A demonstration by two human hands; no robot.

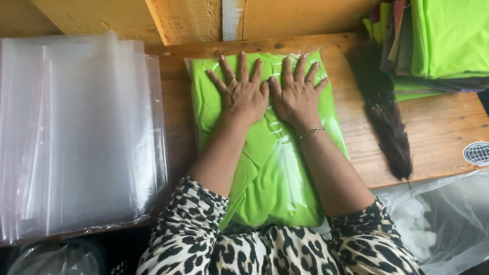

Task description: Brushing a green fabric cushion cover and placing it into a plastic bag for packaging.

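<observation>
A folded bright green cloth inside a clear plastic bag point(276, 172) lies on the wooden table point(440, 131) in front of me. My left hand point(241, 92) rests flat on its upper part, fingers spread, a ring on one finger. Right beside it my right hand point(298, 93) also presses flat on the bag with fingers apart, a thin bracelet at the wrist. The two hands touch at the thumbs. My forearms cover the middle of the bag.
A thick stack of empty clear plastic bags point(71, 139) lies at the left. A dark brush of fibres point(388, 117) lies to the right, with a pile of folded green cloths point(456, 37) behind it. A large plastic sack point(458, 215) hangs at the lower right.
</observation>
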